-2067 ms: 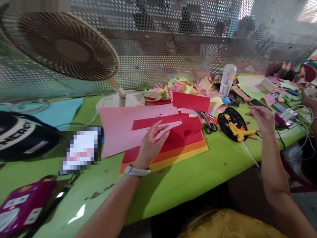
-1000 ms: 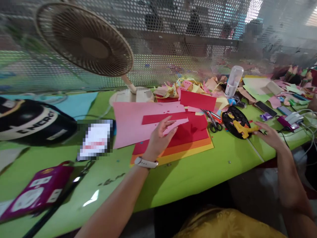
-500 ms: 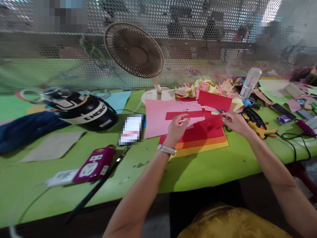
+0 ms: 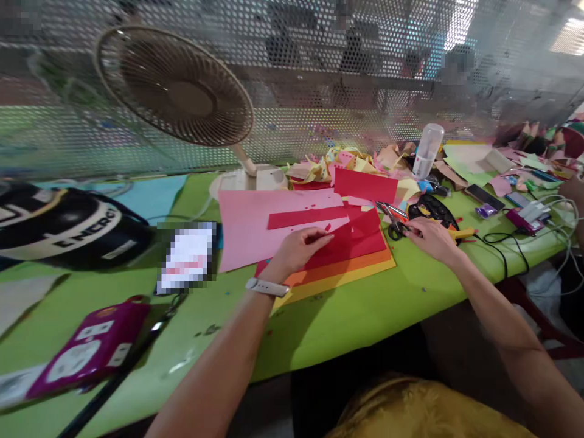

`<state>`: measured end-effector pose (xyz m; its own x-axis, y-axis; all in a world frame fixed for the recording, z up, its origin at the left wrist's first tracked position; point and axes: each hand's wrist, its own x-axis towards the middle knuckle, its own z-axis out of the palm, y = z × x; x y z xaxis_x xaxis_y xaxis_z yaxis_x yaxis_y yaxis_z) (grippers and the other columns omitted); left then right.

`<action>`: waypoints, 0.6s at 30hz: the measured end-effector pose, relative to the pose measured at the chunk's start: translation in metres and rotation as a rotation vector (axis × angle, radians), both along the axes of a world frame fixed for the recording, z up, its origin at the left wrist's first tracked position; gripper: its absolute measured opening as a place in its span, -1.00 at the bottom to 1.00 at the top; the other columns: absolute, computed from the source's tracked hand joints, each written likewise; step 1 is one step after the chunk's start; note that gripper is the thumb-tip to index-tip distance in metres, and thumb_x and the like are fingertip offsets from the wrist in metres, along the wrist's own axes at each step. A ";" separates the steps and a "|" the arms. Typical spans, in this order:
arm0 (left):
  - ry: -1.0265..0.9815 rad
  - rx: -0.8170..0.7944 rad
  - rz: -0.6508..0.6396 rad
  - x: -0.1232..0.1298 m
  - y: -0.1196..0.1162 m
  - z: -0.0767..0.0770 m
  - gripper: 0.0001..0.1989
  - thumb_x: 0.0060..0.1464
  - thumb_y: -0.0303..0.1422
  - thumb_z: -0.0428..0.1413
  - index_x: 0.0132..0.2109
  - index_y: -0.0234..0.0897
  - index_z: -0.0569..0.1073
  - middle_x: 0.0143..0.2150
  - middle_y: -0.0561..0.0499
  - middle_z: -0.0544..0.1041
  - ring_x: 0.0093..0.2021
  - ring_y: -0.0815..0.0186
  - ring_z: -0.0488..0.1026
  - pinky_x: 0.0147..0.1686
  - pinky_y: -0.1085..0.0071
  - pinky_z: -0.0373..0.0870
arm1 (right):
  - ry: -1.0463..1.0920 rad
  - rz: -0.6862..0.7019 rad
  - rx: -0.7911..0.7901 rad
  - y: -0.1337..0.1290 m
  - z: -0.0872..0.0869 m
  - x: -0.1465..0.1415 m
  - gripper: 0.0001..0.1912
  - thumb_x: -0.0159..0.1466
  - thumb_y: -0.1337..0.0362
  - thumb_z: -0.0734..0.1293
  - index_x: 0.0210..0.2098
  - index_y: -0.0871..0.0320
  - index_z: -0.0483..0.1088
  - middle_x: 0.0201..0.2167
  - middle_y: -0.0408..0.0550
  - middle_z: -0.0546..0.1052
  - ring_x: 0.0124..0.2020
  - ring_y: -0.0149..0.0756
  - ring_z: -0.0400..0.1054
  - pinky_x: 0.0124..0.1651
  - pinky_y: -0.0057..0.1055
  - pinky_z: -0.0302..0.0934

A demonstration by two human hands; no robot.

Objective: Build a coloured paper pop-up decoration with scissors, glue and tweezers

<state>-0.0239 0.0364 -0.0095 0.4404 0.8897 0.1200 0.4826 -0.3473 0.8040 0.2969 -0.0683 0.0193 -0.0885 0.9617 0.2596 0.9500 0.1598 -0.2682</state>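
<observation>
On the green desk (image 4: 347,325), red paper (image 4: 362,246) lies beneath the left hand (image 4: 298,249), whose thumb and fingertips are close together; whether anything is pinched cannot be told. Beside the paper, scissors (image 4: 394,225) are met at their black handles by the right hand (image 4: 431,236), its hold unclear; they would best be gripped there, blades kept off the paper.

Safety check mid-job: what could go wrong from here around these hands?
The right hand, close to the yellow plastic glue gun, might knock it. The black-handled metal scissors by that hand might catch the red paper rectangle beyond their blades. The narrow red paper strip on the large pink paper sheet might slide if the left hand moves.
</observation>
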 end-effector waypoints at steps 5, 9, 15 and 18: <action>-0.027 -0.052 -0.041 -0.006 0.001 0.007 -0.61 -0.02 0.03 0.14 -0.31 -0.21 0.56 -0.37 -0.03 0.58 -0.35 0.21 0.45 -0.31 0.31 0.37 | -0.030 -0.018 -0.029 -0.004 0.001 0.002 -0.75 0.33 0.23 0.26 -0.07 0.11 0.50 -0.08 0.03 0.58 -0.10 -0.14 0.48 -0.12 -0.30 0.30; 0.031 -0.061 -0.051 -0.006 0.000 0.010 -0.61 -0.06 0.04 0.15 -0.35 -0.19 0.56 -0.39 -0.03 0.56 -0.36 0.18 0.44 -0.34 0.31 0.37 | -0.054 -0.018 -0.048 0.001 0.007 0.005 -0.77 0.34 0.22 0.25 -0.11 0.09 0.52 -0.13 -0.03 0.59 -0.14 -0.18 0.48 -0.17 -0.36 0.27; 0.079 -0.051 -0.089 -0.013 0.003 0.012 -0.62 -0.07 0.06 0.16 -0.36 -0.16 0.57 -0.35 -0.05 0.59 -0.32 0.13 0.48 -0.26 0.24 0.42 | -0.080 -0.125 -0.006 0.003 0.025 0.022 -0.77 0.32 0.18 0.26 -0.14 0.05 0.53 -0.19 -0.05 0.61 -0.20 -0.18 0.48 -0.25 -0.37 0.24; 0.108 -0.058 -0.078 -0.017 0.004 0.009 -0.58 -0.07 0.09 0.15 -0.33 -0.16 0.58 -0.31 -0.07 0.59 -0.29 0.11 0.49 -0.25 0.23 0.42 | -0.076 -0.205 -0.009 0.004 0.036 0.034 -0.77 0.31 0.22 0.26 -0.16 0.06 0.54 -0.20 -0.04 0.62 -0.23 -0.17 0.48 -0.25 -0.36 0.23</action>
